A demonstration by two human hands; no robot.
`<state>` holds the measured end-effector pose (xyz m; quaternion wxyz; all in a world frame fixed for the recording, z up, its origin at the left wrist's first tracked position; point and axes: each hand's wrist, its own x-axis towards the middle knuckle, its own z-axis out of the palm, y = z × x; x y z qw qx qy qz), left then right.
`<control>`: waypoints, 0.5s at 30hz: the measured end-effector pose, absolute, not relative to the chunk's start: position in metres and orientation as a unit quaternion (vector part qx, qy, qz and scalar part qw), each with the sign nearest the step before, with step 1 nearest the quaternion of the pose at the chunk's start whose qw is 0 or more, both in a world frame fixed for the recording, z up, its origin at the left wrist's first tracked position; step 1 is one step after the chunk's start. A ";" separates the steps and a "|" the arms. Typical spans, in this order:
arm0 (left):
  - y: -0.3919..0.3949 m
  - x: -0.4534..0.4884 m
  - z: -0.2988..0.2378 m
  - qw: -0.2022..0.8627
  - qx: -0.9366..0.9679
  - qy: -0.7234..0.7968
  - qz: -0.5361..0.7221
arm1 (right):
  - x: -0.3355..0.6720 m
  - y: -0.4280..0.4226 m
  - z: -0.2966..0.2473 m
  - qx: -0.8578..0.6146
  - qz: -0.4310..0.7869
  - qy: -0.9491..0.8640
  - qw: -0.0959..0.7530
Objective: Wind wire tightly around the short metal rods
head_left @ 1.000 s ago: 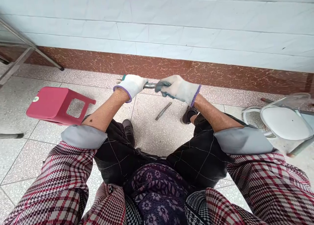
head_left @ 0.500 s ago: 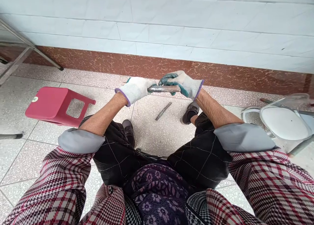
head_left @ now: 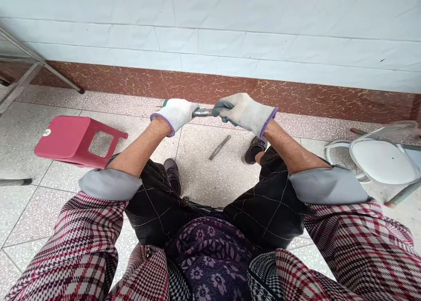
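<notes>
Both hands wear white knit gloves with green palms. My left hand (head_left: 176, 113) is closed round one end of a short grey metal rod (head_left: 201, 112), held level in front of my knees. My right hand (head_left: 241, 110) is wrapped round the rod's other end, back of the glove facing up. Only a short stretch of the rod shows between the two fists. A second thin metal rod (head_left: 220, 147) lies on the tiled floor below the hands, between my shoes.
A red plastic stool (head_left: 74, 141) lies on its side at the left. A white and clear plastic chair (head_left: 381, 158) lies tipped at the right. Metal frame legs (head_left: 39, 66) stand at far left. A white tiled wall with a brown skirting runs behind.
My right hand has rolled over the rod, from palm up half a second ago to back up now. The visible stretch of rod is shorter. The left hand has stayed nearly in place.
</notes>
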<state>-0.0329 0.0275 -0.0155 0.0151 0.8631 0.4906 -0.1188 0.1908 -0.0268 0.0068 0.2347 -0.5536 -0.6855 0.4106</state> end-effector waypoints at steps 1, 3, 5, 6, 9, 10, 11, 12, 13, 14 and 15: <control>0.025 -0.032 -0.015 0.020 0.869 0.478 -0.125 | 0.192 -0.024 0.013 -0.564 0.373 -0.701 0.228; 0.017 -0.029 -0.011 0.034 0.878 0.460 -0.126 | 0.195 -0.016 0.021 -0.580 0.320 -0.719 0.212; 0.010 -0.027 -0.005 0.051 0.882 0.453 -0.118 | 0.199 -0.010 0.022 -0.584 0.338 -0.709 0.205; 0.007 -0.027 -0.002 0.058 0.883 0.452 -0.113 | 0.201 -0.007 0.021 -0.581 0.363 -0.699 0.205; 0.001 -0.027 0.007 0.094 0.882 0.453 -0.091 | 0.205 -0.006 0.014 -0.557 0.439 -0.668 0.223; 0.001 -0.027 0.009 0.110 0.880 0.455 -0.077 | 0.205 -0.008 0.011 -0.547 0.462 -0.658 0.232; 0.001 -0.028 0.011 0.125 0.877 0.459 -0.060 | 0.203 -0.010 0.008 -0.536 0.485 -0.647 0.243; 0.003 -0.029 0.012 0.136 0.873 0.466 -0.042 | 0.201 -0.013 0.004 -0.529 0.504 -0.635 0.252; 0.005 -0.031 0.013 0.140 0.867 0.477 -0.023 | 0.198 -0.016 -0.001 -0.526 0.518 -0.623 0.259; 0.008 -0.032 0.014 0.137 0.860 0.491 -0.008 | 0.195 -0.019 -0.005 -0.527 0.525 -0.615 0.261; 0.011 -0.033 0.014 0.127 0.853 0.507 0.000 | 0.192 -0.022 -0.010 -0.531 0.525 -0.612 0.261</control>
